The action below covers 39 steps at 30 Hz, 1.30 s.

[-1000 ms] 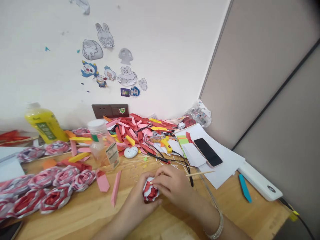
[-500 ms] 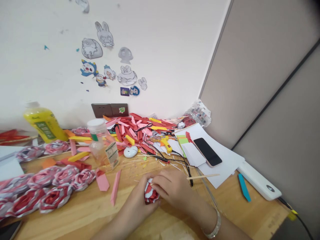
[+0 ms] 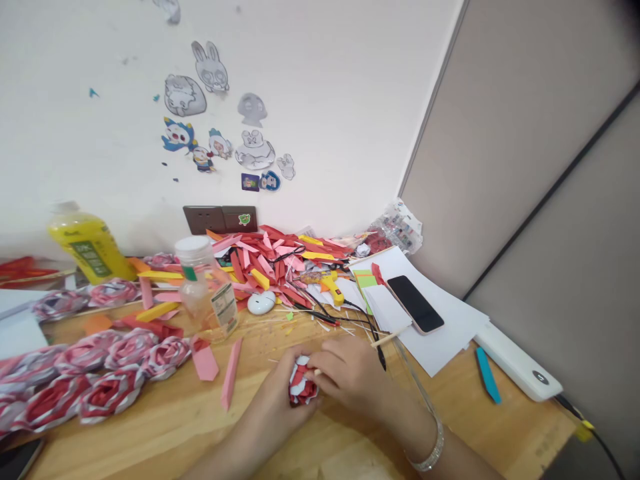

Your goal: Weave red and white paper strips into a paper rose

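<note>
A small red and white paper flower (image 3: pixel 303 381) is wrapped by my left hand (image 3: pixel 279 393), low in the middle of the view. My right hand (image 3: pixel 350 377) has its fingers bent at the flower's right side and holds a thin wooden stick (image 3: pixel 391 339). The stick's tip shows between the fingers, near the flower, and its other end sticks out past the back of the hand. To the left, finished-looking paper roses (image 3: pixel 111 395) in red, pink and white lie in rows beside a pink folded strip (image 3: pixel 231 375).
Behind lie a heap of folded paper strips (image 3: pixel 280 263), a yellow glue gun (image 3: pixel 332 288) with cables and a clear jar (image 3: pixel 196 287). A phone (image 3: pixel 416 304) rests on white paper at right. A yellow bottle (image 3: pixel 93 247) stands at back left.
My right hand has shifted slightly right, and the outer end of the stick has swung toward me and tilts more. The flower's red and white strips show more plainly between my hands.
</note>
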Tool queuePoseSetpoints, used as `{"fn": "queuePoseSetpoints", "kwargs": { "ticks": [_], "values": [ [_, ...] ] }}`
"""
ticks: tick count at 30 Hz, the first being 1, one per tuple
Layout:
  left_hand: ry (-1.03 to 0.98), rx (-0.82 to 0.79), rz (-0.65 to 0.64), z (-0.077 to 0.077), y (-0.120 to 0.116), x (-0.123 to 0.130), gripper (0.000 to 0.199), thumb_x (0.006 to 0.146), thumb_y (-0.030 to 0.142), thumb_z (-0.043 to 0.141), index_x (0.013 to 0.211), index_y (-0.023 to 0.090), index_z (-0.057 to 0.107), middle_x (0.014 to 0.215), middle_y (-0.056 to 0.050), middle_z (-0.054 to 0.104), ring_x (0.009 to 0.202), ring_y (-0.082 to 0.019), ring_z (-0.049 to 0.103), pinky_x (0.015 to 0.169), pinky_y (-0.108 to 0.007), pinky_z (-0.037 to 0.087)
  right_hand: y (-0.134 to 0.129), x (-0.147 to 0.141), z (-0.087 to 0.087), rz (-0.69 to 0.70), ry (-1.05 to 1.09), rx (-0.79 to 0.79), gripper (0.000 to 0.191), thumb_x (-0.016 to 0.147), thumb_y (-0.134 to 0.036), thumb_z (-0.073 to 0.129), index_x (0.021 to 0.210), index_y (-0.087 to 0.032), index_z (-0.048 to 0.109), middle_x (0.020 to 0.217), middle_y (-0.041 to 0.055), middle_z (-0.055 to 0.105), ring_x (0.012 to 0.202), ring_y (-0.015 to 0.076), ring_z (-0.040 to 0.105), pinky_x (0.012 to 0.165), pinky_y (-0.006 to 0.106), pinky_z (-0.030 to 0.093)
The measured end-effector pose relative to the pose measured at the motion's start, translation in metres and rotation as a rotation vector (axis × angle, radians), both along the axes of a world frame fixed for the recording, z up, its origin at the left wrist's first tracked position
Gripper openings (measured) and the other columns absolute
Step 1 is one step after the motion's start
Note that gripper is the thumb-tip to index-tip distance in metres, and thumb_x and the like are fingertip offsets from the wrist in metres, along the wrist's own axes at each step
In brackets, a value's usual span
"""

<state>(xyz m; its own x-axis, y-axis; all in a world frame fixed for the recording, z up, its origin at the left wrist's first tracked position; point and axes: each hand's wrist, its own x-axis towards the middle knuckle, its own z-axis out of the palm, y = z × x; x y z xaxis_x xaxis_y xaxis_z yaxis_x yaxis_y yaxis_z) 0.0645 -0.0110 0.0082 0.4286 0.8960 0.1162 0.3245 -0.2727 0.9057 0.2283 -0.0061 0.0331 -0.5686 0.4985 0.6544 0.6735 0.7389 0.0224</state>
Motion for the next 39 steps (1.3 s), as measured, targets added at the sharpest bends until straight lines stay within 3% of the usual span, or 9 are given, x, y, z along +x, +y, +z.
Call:
{"fn": "queuePoseSetpoints", "kwargs": {
  "ticks": [10, 26, 39],
  "values": [
    [-0.007, 0.049, 0.026, 0.0019, -0.0013, -0.0008, 0.037, 0.071, 0.012, 0.059, 0.104, 0.021, 0.048, 0.095, -0.004, 0.065, 0.084, -0.021, 0.065, 0.072, -0.029, 0.05, 0.0002, -0.0015, -0.0018, 0.022, -0.123, 0.114, 0.024, 0.091, -0.012, 0.037, 0.076, -0.016, 0.055, 0.063, 0.0014, 0.053, 0.054, 0.0148, 0.045, 0.048, 0.029, 0.026],
    [-0.014, 0.008, 0.042, 0.002, 0.0006, 0.0012, 0.036, 0.069, 0.014, 0.061, 0.102, 0.02, 0.048, 0.093, -0.004, 0.064, 0.084, -0.021, 0.064, 0.074, -0.031, 0.051, -0.0003, 0.0022, -0.0003, 0.055, -0.178, 0.1, 0.013, 0.091, -0.015, 0.044, 0.095, -0.014, 0.056, 0.067, 0.0012, 0.056, 0.054, 0.0149, 0.048, 0.047, 0.029, 0.027],
    [-0.038, -0.033, 0.057, -0.0025, 0.0014, -0.001, 0.038, 0.071, 0.017, 0.062, 0.104, 0.02, 0.044, 0.094, -0.004, 0.061, 0.088, -0.022, 0.062, 0.077, -0.034, 0.051, -0.0002, 0.0047, 0.0004, 0.092, -0.111, 0.045, 0.027, 0.088, -0.012, 0.037, 0.106, -0.013, 0.056, 0.066, 0.0027, 0.059, 0.054, 0.0151, 0.048, 0.049, 0.027, 0.031]
  ]
}}
